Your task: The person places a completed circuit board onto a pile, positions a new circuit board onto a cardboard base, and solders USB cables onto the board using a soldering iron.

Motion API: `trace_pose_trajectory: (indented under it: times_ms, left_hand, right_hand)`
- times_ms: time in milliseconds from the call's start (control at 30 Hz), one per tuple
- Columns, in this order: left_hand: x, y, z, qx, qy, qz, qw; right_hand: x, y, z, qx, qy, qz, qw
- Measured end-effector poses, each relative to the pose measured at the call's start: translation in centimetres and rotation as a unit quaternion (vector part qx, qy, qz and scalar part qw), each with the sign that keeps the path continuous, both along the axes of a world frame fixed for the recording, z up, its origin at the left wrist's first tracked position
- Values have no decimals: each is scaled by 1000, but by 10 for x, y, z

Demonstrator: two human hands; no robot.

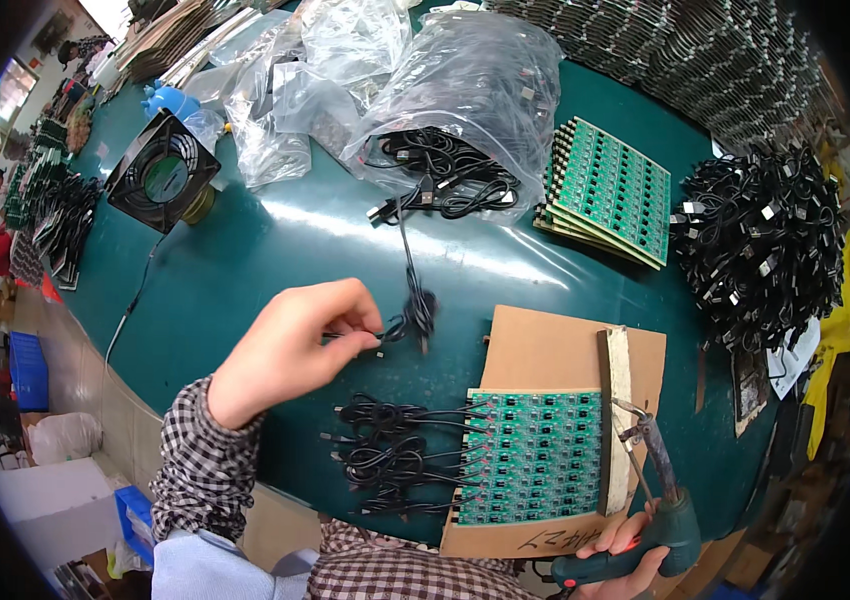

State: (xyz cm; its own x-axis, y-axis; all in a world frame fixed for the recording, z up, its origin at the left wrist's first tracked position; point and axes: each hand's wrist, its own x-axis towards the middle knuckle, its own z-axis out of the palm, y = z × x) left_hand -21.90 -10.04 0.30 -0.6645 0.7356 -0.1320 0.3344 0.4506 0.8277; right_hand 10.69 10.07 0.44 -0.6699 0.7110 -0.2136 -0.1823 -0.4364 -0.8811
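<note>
My left hand pinches the end of a black USB cable between thumb and fingertips. That cable's coiled part hangs to the right of the fingers, slightly blurred. My right hand grips a dark green soldering gun at the lower right, its metal tip pointing up and left. Between the hands a green panel of small circuit boards lies on a piece of cardboard. Several coiled black cables stretch from the panel's left edge. A pale strip stands along its right edge.
Farther back, a clear plastic bag spills black cables. A stack of green panels and a large cable heap stand at the right. A black fan sits at the left on the green table.
</note>
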Motion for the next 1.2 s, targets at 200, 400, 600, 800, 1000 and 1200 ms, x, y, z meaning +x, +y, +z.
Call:
trace_pose_trajectory:
  times_ms: [200,400,600,800,1000,1200]
  left_hand:
    - [-6,-14,-16,-95,212,60,971]
    - [6,36,-11,-136,464,102,869]
    - [-6,59,-32,-40,386,134,912]
    - [-20,76,-57,-104,266,165,944]
    - [-28,71,-58,-100,289,216,927]
    - [-42,72,-64,-89,141,197,966]
  right_hand:
    - [-4,-4,-2,-21,3,29,999]
    - [-7,-12,0,12,6,11,1000]
    - [0,-15,0,0,-3,21,1000]
    - [10,-21,3,3,21,14,1000]
    - [14,-20,3,-1,6,-1,1000]
    - [17,-18,3,-2,19,30,999]
